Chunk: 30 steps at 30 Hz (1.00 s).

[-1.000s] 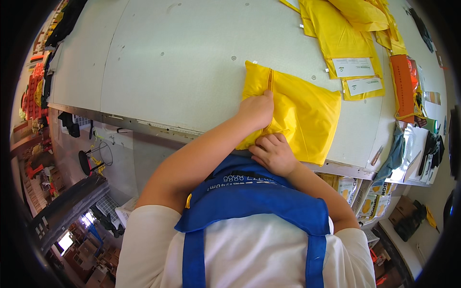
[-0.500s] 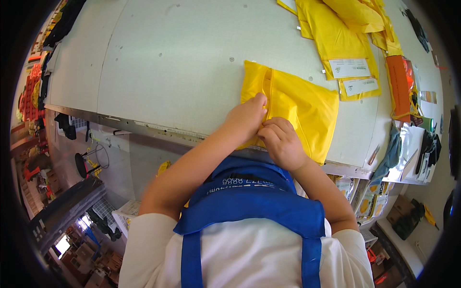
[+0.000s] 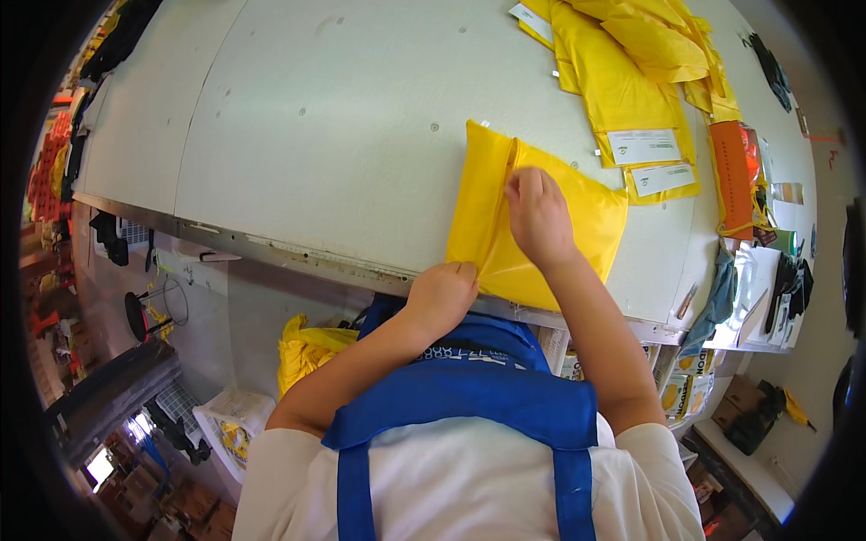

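Reaching farther than left hand (image 3: 442, 298), right hand (image 3: 539, 216) curls.

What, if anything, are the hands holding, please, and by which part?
The left hand holds the yellow pouch by its near-left corner; the right hand is over its seam, but whether it grips cannot be told.

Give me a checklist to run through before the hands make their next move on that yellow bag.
1. Yellow bag lying on the table: ok.
2. Left hand holding the bag's near left corner: ok, fingers curled there.
3. Right hand gripping the seam: cannot tell; it is curled beside the seam, fingertips partly hidden.
4. Seam shut along its whole length: cannot tell, hands and folds hide parts.
5. Bag set well back from the table's front edge: not ok, its near side lies at the edge.
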{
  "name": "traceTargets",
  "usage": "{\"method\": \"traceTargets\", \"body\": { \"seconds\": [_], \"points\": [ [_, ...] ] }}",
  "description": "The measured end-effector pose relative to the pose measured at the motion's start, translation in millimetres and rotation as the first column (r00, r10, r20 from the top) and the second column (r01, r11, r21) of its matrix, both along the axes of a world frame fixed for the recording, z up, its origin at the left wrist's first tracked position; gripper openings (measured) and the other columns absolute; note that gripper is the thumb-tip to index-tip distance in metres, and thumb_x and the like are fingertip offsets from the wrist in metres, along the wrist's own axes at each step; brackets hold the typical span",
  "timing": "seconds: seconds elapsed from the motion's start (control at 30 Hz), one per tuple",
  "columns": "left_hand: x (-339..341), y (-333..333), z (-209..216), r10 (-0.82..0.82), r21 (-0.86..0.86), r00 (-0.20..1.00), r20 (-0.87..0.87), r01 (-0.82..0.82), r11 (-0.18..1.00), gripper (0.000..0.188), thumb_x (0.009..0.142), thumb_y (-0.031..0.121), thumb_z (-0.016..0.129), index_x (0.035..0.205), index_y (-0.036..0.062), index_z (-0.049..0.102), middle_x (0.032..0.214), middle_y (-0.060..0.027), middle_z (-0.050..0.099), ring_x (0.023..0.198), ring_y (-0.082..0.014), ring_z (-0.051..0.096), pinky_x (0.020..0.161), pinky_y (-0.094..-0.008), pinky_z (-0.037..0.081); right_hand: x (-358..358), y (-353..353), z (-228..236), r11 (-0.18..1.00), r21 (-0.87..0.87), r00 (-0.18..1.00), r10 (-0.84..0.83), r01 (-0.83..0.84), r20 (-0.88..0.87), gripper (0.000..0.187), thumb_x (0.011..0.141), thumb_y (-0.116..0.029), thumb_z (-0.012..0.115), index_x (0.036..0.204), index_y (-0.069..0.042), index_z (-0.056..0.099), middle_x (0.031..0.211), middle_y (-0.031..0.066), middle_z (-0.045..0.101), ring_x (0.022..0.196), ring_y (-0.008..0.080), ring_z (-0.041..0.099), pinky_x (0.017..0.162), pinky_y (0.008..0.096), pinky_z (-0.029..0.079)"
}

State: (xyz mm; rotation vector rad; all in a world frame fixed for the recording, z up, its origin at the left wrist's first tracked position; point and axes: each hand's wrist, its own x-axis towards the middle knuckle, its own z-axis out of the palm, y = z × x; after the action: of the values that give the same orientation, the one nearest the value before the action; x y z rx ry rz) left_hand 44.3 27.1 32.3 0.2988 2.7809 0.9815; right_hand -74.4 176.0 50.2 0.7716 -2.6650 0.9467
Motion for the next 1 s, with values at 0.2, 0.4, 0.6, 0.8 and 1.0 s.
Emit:
{"method": "traceTargets", "body": {
  "seconds": [0.2, 0.4, 0.6, 0.8, 1.0],
  "points": [
    [-5, -16, -2, -0.020, 0.038, 0.998, 0.058, 0.018, 0.999, 0.015, 0.079, 0.017, 0.062, 0.075, 0.0038, 0.056, 0.073, -0.0142, 0.060, 0.071, -0.0338, 0.059, 0.062, -0.0437, 0.047, -36, -12, -28, 0.998, 0.006, 0.995, -0.066, 0.066, 0.080, 0.005, 0.085, -0.002, 0.051, 0.088, -0.004, 0.047, 0.081, 0.0138, 0.057, 0.080, 0.0331, 0.055, 0.073, 0.0412, 0.044],
    [-21, -26, 4, -0.044, 0.051, 0.989, 0.140, 0.037, 0.998, 0.018, 0.082, 0.019, 0.061, 0.087, 0.0025, 0.056, 0.080, -0.0151, 0.060, 0.076, -0.0310, 0.060, 0.067, -0.0408, 0.048, -44, -10, -23, 0.971, 0.061, 0.950, -0.240, 0.232, 0.198, 0.014, 0.084, -0.007, 0.058, 0.094, -0.003, 0.049, 0.089, 0.0144, 0.058, 0.087, 0.0345, 0.055, 0.077, 0.0411, 0.046],
    [-67, -34, -47, -0.065, 0.647, 0.713, 0.698, -0.588, 0.486, 0.055, 0.085, 0.025, 0.061, 0.130, 0.0008, 0.039, 0.106, -0.0109, 0.057, 0.098, -0.0221, 0.057, 0.083, -0.0350, 0.046, 62, -25, 1, 0.888, 0.179, 0.802, -0.459, 0.423, 0.382, 0.060, 0.082, -0.032, 0.063, 0.126, 0.003, 0.041, 0.114, 0.0278, 0.050, 0.107, 0.0422, 0.049, 0.094, 0.0451, 0.040],
    [-51, 20, 45, -0.574, 0.850, 0.647, 0.501, -0.243, 0.467, 0.064, 0.082, 0.016, 0.058, 0.140, 0.0079, 0.032, 0.139, -0.0102, 0.036, 0.124, -0.0219, 0.042, 0.099, -0.0381, 0.039, 158, 19, 87, 0.742, -0.021, 0.639, -0.562, 0.670, 0.526, 0.096, 0.074, -0.043, 0.072, 0.139, 0.005, 0.021, 0.121, 0.0324, 0.044, 0.118, 0.0439, 0.043, 0.100, 0.0440, 0.037],
    [1, 127, 115, -0.985, 0.827, 0.169, 0.033, 0.549, 0.122, 0.072, 0.084, 0.021, 0.063, 0.146, 0.0142, 0.026, 0.154, -0.0096, 0.012, 0.137, -0.0261, 0.025, 0.102, -0.0405, 0.037, 294, 124, 138, 0.209, -0.169, 0.262, -0.873, 0.963, 0.412, 0.077, 0.069, -0.018, 0.075, 0.133, -0.001, 0.035, 0.115, 0.0175, 0.053, 0.105, 0.0289, 0.055, 0.089, 0.0354, 0.046]
  ]
}}
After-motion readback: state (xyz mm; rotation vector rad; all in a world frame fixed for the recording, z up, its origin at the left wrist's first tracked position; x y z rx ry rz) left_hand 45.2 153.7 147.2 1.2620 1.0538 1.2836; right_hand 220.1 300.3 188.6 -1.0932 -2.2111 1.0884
